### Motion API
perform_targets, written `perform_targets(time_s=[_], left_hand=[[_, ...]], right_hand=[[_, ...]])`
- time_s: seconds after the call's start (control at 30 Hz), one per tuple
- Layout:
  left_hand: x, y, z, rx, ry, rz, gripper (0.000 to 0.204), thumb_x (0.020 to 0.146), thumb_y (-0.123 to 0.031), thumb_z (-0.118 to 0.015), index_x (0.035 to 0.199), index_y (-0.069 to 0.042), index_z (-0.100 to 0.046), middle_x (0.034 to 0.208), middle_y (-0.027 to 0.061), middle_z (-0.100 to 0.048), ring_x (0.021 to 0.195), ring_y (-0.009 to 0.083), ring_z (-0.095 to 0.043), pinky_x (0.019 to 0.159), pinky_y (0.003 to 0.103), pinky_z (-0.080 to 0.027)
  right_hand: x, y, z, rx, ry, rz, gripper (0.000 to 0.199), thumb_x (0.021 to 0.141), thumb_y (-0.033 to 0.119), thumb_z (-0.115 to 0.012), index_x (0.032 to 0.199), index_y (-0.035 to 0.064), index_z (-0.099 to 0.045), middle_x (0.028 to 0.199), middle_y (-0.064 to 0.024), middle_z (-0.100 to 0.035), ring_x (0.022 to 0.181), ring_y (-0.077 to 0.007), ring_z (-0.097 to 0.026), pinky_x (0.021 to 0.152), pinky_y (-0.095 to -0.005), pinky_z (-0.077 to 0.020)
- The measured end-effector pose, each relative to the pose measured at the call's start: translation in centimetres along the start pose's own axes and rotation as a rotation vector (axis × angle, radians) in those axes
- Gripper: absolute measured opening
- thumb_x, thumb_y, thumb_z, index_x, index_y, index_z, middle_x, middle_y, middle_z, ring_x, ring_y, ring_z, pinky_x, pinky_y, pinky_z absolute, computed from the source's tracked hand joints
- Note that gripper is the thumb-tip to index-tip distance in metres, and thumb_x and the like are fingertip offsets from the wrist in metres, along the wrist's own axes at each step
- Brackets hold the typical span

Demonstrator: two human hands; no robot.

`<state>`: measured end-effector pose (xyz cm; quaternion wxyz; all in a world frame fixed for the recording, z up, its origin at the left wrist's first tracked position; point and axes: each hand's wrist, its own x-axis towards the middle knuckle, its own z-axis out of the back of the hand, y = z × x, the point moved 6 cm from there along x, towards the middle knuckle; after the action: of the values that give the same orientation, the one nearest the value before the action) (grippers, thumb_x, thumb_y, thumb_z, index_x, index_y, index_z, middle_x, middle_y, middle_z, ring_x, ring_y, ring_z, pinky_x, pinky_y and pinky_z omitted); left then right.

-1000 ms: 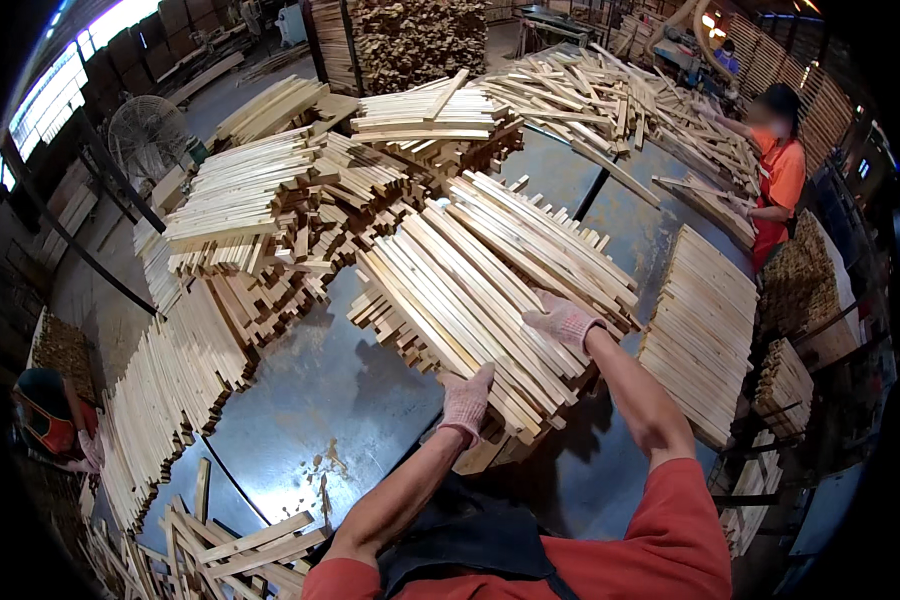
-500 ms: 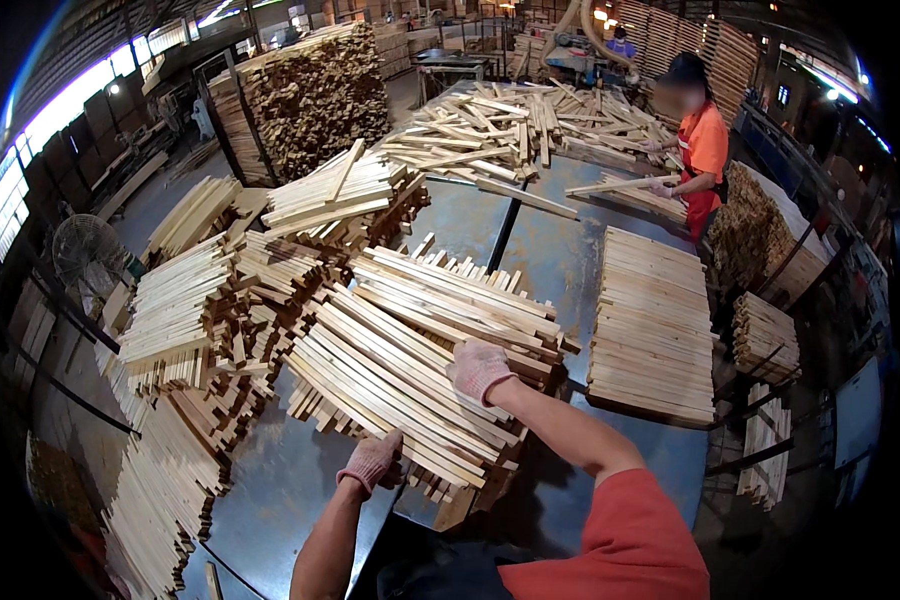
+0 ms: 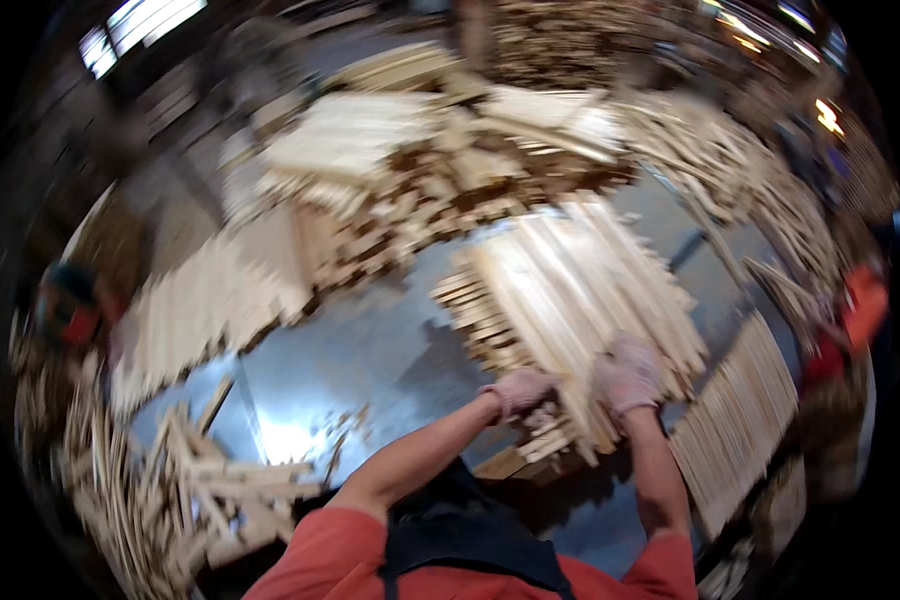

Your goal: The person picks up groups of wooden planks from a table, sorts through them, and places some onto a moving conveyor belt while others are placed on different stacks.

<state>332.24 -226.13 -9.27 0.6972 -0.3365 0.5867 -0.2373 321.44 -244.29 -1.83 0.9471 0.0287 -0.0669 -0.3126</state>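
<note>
A stack of pale wooden strips point(image 3: 550, 285) lies in front of me on the metal table. At its near left corner is my left hand point(image 3: 520, 392), in a pinkish knitted glove, fingers curled round the edge strips. My right hand point(image 3: 628, 372), gloved alike, lies on top of the stack near its close end, fingers stretched over the strips. Motion blur softens both hands, and the left fingertips are partly hidden. Shorter strip ends point(image 3: 475, 320) stick out from lower layers on the left side.
The metal table point(image 3: 370, 340) shows between the stacks. Another strip stack point(image 3: 740, 420) is at right, more piles point(image 3: 360, 140) stand behind, and a row of strips point(image 3: 210, 295) lies left. Loose offcuts point(image 3: 200, 490) heap at lower left. People in orange point(image 3: 863, 305) stand at both sides.
My view has swung left and down, bringing the offcut heap and a person at left into sight. My right hand has come back to the near end of the stack, closer to the left.
</note>
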Motion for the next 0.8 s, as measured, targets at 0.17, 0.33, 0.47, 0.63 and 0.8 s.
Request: perform_targets(time_s=[0.17, 0.33, 0.47, 0.63, 0.8], left_hand=[[-5.8, 8.1, 2.3, -0.636, 0.107, -0.101, 0.048, 0.106, -0.048, -0.062, 0.114, -0.001, -0.069, 0.081, 0.0087, -0.073, 0.057, 0.0157, -0.064, 0.055, 0.034, -0.058], [-9.5, 25.6, 8.8, -1.036, -0.185, 0.002, 0.033, 0.107, -0.038, -0.064, 0.112, -0.005, -0.064, 0.097, 0.0055, -0.069, 0.080, 0.0152, -0.067, 0.068, 0.032, -0.059], [-14.9, 42.3, 17.7, -0.362, -0.551, 0.018, 0.029, 0.103, -0.035, -0.065, 0.113, -0.008, -0.065, 0.095, 0.0099, -0.069, 0.084, 0.0223, -0.068, 0.071, 0.038, -0.057], [-28.1, 50.8, 29.4, -0.634, -1.252, 0.413, 0.064, 0.096, -0.041, -0.074, 0.145, -0.001, -0.062, 0.124, 0.0188, -0.075, 0.117, 0.0371, -0.071, 0.102, 0.048, -0.054], [-34.5, 59.5, 42.0, -0.288, -1.503, 0.524, 0.075, 0.095, -0.042, -0.074, 0.150, 0.005, -0.053, 0.141, 0.0324, -0.065, 0.134, 0.0486, -0.061, 0.114, 0.049, -0.048]], right_hand=[[-1.6, 7.4, -0.9, 0.413, -0.031, 0.105, 0.062, 0.096, 0.029, -0.071, 0.147, -0.0052, -0.059, 0.139, -0.0269, -0.067, 0.122, -0.0371, -0.066, 0.104, -0.0437, -0.0528], [-3.0, 24.7, 1.0, 1.127, 0.518, 0.117, 0.063, 0.104, 0.014, -0.069, 0.157, -0.0115, -0.046, 0.153, -0.0225, -0.060, 0.140, -0.0264, -0.059, 0.118, -0.0360, -0.0451], [-4.6, 38.7, -5.3, 1.130, 0.900, 0.159, 0.070, 0.101, 0.020, -0.072, 0.162, -0.0019, -0.046, 0.147, -0.0202, -0.066, 0.129, -0.0260, -0.065, 0.109, -0.0379, -0.0519], [-4.7, 51.5, -20.7, 0.737, 1.006, 0.494, 0.070, 0.101, 0.028, -0.073, 0.157, -0.0041, -0.049, 0.150, -0.0235, -0.062, 0.128, -0.0346, -0.065, 0.112, -0.0382, -0.0505], [-1.9, 62.8, -31.7, 0.510, 0.963, 0.355, 0.101, 0.093, 0.046, -0.076, 0.170, 0.0018, -0.027, 0.164, -0.0270, -0.046, 0.152, -0.0420, -0.045, 0.122, -0.0443, -0.0420]])
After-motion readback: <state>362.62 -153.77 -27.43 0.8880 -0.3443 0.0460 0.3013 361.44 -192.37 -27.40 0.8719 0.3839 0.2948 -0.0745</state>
